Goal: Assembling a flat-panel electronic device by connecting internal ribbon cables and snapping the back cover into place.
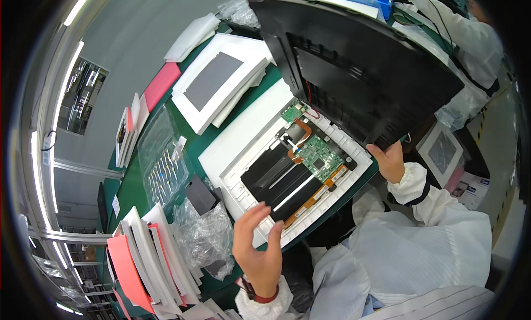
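Note:
A white tray-like frame [354, 176] lies on the green table and holds a black device chassis [260, 179], with a green circuit board [319, 158], orange flat cables and a smaller board [293, 113] exposed. Over its far right side stands a large black back cover [354, 66], tilted up, with a thin red wire running down near its hinge side. My right hand [390, 161] grips the cover's lower right corner between thumb and fingers. Above the near left corner of the frame my left hand [258, 248] holds nothing, thumb and fingers apart, a dark red band on its wrist.
Left of the frame lie a crumpled clear bag [202, 237], a dark grey box [200, 195] and a clear tray of small parts [163, 165]. White and red foam sheets [130, 270] stand stacked at near left. White foam frames [221, 79] lie farther back. Another person's sleeve [470, 43] shows far right.

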{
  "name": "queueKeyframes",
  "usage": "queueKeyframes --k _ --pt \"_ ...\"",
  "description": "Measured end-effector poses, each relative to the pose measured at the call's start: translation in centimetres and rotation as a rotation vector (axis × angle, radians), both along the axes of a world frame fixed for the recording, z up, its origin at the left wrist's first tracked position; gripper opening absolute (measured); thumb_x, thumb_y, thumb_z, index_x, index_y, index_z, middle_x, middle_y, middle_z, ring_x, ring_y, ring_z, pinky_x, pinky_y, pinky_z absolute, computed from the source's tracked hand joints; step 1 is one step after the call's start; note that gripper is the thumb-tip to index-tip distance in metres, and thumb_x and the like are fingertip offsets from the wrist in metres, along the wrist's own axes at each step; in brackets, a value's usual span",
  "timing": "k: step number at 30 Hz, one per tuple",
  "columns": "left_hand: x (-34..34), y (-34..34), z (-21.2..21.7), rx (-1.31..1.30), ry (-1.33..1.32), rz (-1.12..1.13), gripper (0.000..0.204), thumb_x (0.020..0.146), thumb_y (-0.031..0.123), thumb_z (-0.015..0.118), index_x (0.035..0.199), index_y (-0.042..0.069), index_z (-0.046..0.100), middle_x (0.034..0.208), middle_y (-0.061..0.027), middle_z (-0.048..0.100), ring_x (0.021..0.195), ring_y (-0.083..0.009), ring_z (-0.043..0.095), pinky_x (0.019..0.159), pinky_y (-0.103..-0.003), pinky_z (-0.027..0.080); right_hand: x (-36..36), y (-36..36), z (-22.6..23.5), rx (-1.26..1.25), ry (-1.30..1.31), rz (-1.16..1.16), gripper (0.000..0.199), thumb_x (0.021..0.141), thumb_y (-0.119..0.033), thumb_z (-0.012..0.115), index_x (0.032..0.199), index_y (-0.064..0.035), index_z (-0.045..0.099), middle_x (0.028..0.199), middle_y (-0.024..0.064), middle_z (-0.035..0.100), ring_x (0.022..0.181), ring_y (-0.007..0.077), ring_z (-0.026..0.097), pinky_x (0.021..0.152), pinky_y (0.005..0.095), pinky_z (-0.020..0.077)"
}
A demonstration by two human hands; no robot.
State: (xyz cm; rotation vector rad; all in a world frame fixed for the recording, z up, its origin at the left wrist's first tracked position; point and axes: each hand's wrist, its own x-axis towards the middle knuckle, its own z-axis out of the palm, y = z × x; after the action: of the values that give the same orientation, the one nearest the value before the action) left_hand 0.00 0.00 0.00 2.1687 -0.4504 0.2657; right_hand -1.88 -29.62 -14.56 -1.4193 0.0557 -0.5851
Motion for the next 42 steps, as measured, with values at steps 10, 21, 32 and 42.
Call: queueKeyframes --k 10,21,32,42 --pt "20.2 -10.4 -11.0 0.227 -0.161 -0.012 0.047 0.072 0.021 0.073 0.112 -0.001 0.060 0.111 -0.0200 0.061 0.104 -0.0339 0.058 0.090 -0.036 0.044 1.4 2.8 1.1 0.029 -0.013 -0.003 0.055 0.086 -0.004 0.060 0.132 0.0026 0.032 0.124 0.0124 0.047 0.114 0.0179 0.045 0.100 0.0322 0.0327" --pt "22.1 -13.5 -16.4 0.096 -0.105 -0.082 0.036 0.068 0.013 0.072 0.101 0.001 0.063 0.096 -0.0179 0.063 0.092 -0.0354 0.055 0.082 -0.042 0.043 1.7 0.8 3.4 0.050 -0.043 0.178 0.031 0.081 0.017 0.043 0.102 -0.0048 0.039 0.132 0.0171 0.040 0.125 0.0217 0.041 0.105 0.0354 0.0336" --pt "21.9 -12.3 -18.9 -0.464 0.394 -0.131 0.041 0.086 0.026 0.059 0.116 -0.001 0.055 0.115 -0.0162 0.056 0.101 -0.0312 0.054 0.088 -0.040 0.039 2.2 1.1 1.6 -0.051 -0.125 0.081 0.043 0.063 0.020 0.047 0.097 -0.0053 0.045 0.128 0.0147 0.048 0.113 0.0260 0.050 0.090 0.0330 0.0402" --pt "19.9 -14.5 -13.8 -0.094 0.056 0.061 0.026 0.073 0.010 0.058 0.096 -0.001 0.055 0.088 -0.0187 0.056 0.081 -0.0389 0.053 0.073 -0.046 0.042 3.3 1.7 0.9 0.111 -0.163 0.240 0.046 0.065 0.025 0.042 0.101 -0.0046 0.039 0.134 0.0181 0.037 0.128 0.0280 0.038 0.106 0.0362 0.0337"
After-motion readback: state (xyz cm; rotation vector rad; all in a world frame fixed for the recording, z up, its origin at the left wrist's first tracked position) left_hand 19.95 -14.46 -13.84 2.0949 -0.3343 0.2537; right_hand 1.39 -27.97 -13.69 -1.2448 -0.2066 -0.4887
